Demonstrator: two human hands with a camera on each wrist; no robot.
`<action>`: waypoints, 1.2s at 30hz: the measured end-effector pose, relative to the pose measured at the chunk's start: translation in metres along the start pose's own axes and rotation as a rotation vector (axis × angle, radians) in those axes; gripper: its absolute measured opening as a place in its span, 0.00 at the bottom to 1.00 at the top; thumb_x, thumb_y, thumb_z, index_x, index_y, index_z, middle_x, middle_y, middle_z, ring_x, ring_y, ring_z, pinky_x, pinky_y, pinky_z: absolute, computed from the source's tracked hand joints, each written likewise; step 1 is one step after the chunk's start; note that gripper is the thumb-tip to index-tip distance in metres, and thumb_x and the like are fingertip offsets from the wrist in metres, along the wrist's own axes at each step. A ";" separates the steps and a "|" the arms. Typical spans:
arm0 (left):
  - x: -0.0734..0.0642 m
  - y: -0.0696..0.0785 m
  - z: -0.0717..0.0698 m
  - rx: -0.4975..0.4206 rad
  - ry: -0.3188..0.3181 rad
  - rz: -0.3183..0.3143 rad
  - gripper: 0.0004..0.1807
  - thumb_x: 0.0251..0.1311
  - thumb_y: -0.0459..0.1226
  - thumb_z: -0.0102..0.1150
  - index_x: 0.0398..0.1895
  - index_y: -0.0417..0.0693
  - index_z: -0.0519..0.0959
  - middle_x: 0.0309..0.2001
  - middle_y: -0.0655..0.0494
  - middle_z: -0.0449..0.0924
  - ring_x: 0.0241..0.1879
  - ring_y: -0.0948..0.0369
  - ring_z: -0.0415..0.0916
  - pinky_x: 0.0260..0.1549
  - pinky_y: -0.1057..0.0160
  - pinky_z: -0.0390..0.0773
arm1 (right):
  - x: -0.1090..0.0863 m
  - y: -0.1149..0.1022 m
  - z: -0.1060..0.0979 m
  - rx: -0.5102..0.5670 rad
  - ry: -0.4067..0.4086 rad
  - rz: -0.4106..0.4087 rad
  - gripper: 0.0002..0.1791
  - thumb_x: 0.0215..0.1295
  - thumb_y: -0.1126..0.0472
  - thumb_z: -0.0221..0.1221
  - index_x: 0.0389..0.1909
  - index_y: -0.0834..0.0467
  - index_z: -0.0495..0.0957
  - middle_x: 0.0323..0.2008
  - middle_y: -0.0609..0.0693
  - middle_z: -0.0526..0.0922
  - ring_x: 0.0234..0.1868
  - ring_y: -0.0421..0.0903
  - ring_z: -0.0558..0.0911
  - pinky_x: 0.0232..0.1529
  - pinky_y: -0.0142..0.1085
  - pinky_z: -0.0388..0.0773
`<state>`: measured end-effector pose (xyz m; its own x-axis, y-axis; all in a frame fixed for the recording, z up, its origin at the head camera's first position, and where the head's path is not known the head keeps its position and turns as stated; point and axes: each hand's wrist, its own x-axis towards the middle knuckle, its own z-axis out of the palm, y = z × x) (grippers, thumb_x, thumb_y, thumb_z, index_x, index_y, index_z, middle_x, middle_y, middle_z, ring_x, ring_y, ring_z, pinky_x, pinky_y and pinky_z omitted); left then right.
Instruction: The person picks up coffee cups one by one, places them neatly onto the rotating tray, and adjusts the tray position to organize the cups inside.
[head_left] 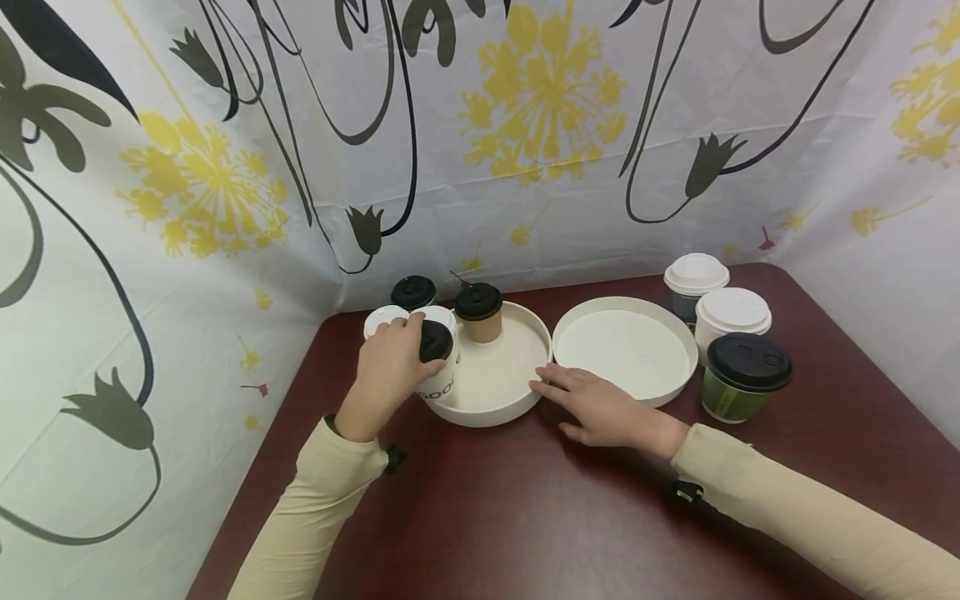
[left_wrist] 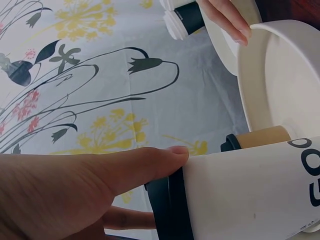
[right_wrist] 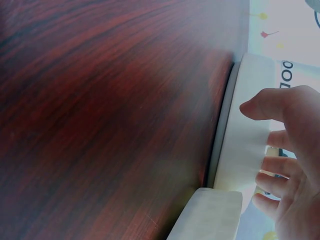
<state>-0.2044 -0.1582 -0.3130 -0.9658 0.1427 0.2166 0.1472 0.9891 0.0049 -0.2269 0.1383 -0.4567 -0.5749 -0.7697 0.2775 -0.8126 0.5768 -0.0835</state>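
My left hand [head_left: 386, 367] grips a white paper cup [head_left: 444, 385] by its black lid [left_wrist: 172, 207]; its thumb lies along the lid's edge. Dark lettering shows on the cup's side. This cup is at the left part of the left round cream tray [head_left: 517, 354], its bottom hidden behind the tray's front rim. Further back in the same tray stands a small brown cup with a black lid [head_left: 482, 325]. My right hand [head_left: 600, 408] has its fingertips at the tray's right rim, fingers spread and slightly bent, holding nothing.
A second round tray [head_left: 626, 350] adjoins the first on the right. Beyond it stand a dark cup with white lid [head_left: 696, 279], a white cup [head_left: 731, 317] and a green cup [head_left: 742, 379]. Behind my left hand are a black-lidded cup [head_left: 413, 292] and a white lid [head_left: 384, 317].
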 end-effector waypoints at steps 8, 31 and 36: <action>0.003 0.001 0.003 -0.012 -0.002 0.012 0.43 0.51 0.52 0.73 0.66 0.39 0.70 0.55 0.36 0.80 0.50 0.39 0.79 0.44 0.43 0.81 | 0.001 0.000 -0.001 0.007 -0.012 0.003 0.41 0.55 0.57 0.68 0.70 0.60 0.66 0.70 0.62 0.69 0.71 0.59 0.70 0.68 0.52 0.69; 0.008 -0.001 0.018 -0.022 -0.064 0.018 0.41 0.52 0.51 0.72 0.65 0.39 0.70 0.54 0.37 0.81 0.50 0.41 0.80 0.45 0.44 0.82 | 0.000 0.000 0.001 0.000 -0.013 0.006 0.41 0.55 0.57 0.68 0.71 0.60 0.66 0.70 0.62 0.69 0.71 0.59 0.70 0.69 0.52 0.68; 0.010 -0.001 0.023 -0.023 -0.089 0.021 0.42 0.52 0.51 0.72 0.66 0.39 0.70 0.55 0.37 0.81 0.51 0.41 0.80 0.47 0.45 0.81 | 0.000 0.000 0.001 0.003 -0.021 0.012 0.41 0.56 0.56 0.67 0.71 0.59 0.65 0.70 0.62 0.68 0.71 0.59 0.69 0.69 0.52 0.68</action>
<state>-0.2196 -0.1570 -0.3331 -0.9775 0.1672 0.1289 0.1715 0.9849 0.0235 -0.2270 0.1380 -0.4574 -0.5869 -0.7682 0.2558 -0.8056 0.5857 -0.0894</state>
